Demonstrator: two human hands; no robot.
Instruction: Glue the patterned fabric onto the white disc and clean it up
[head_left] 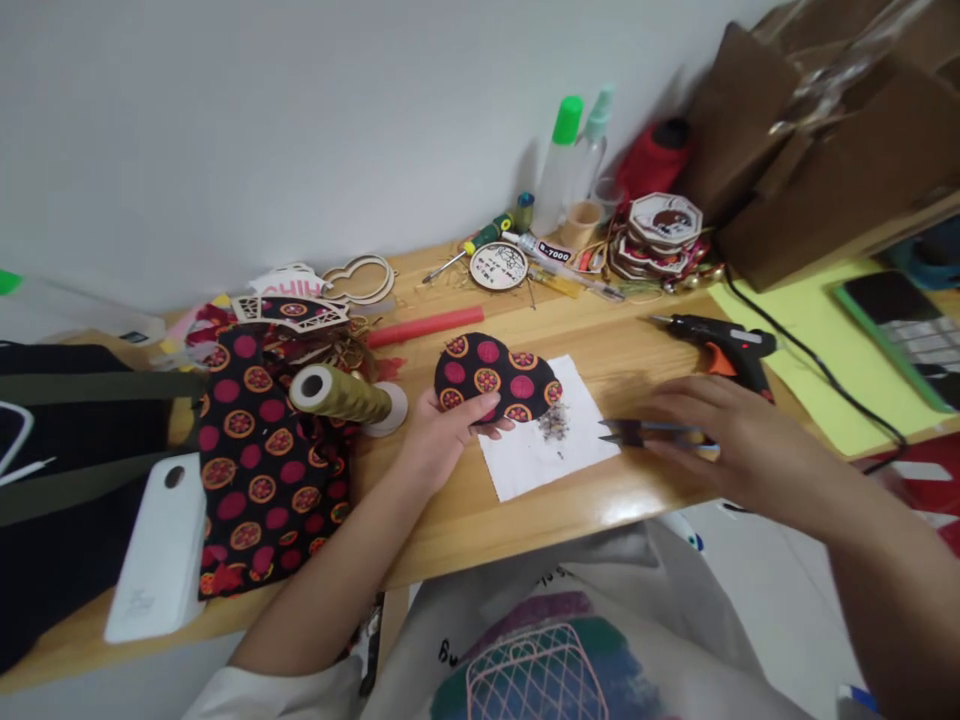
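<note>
My left hand [442,432] pinches the lower edge of a cut fabric piece [496,376], black with pink and orange circles, holding it over a white paper sheet [541,452] on the wooden table. Small thread scraps [553,424] lie on the paper beside it. My right hand [731,440] is blurred and holds small thread snips [637,432], their tips pointing left toward the paper and a short gap away from the fabric piece.
A larger piece of the same fabric [259,460] lies left, with a gold thread spool [341,394] on it and a white case [154,555] at the table edge. A glue gun [724,350] lies to the right. Bottles, wooden cutouts and cardboard boxes crowd the back.
</note>
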